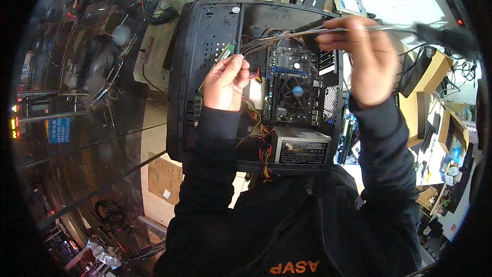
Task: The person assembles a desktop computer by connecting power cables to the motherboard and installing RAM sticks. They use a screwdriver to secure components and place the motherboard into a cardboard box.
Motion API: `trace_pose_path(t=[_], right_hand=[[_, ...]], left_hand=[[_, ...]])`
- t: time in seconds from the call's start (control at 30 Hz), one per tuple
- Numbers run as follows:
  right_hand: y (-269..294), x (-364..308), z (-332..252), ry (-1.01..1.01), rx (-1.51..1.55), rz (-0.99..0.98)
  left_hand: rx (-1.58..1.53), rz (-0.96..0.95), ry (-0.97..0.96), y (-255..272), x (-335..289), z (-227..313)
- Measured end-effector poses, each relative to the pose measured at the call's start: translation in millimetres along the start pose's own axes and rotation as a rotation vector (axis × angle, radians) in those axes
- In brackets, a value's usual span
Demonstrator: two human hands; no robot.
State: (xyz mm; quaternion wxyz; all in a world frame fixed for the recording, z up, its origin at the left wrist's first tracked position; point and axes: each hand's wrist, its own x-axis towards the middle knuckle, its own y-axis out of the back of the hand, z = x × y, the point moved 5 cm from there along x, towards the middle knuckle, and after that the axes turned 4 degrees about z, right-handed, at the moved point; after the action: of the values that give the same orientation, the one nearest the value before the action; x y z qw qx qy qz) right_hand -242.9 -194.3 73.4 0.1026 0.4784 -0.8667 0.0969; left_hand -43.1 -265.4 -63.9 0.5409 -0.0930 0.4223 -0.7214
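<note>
Holding wires (306,33) over the open computer case (178,107), clamping the fingers (237,63) of left hand (224,84) and right hand (370,64) on them; having fan (296,92) and power box (302,150) already inside, apparently not yet fastening the wires.

Case (176,138) black, round-hole dot pattern toward its far left corner; cables (292,34) grey-brown; strip (226,51) green; fan (288,98) black with blue hub (298,91); wires (265,162) red and yellow at near edge; power supply (289,135) grey, label (303,152) black, by the near right corner.
</note>
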Motion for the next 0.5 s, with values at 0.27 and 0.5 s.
trace_pose_path(t=[0.27, 0.5], right_hand=[[21.7, -25.1, -15.7, 0.039, 0.160, -0.045], [33.9, -24.1, -15.1, -0.011, 0.187, -0.058]], left_hand=[[-0.129, -0.068, -0.057, -1.3, 2.5, 4.1], [-0.104, -0.070, -0.053, -7.5, -0.8, 8.3]])
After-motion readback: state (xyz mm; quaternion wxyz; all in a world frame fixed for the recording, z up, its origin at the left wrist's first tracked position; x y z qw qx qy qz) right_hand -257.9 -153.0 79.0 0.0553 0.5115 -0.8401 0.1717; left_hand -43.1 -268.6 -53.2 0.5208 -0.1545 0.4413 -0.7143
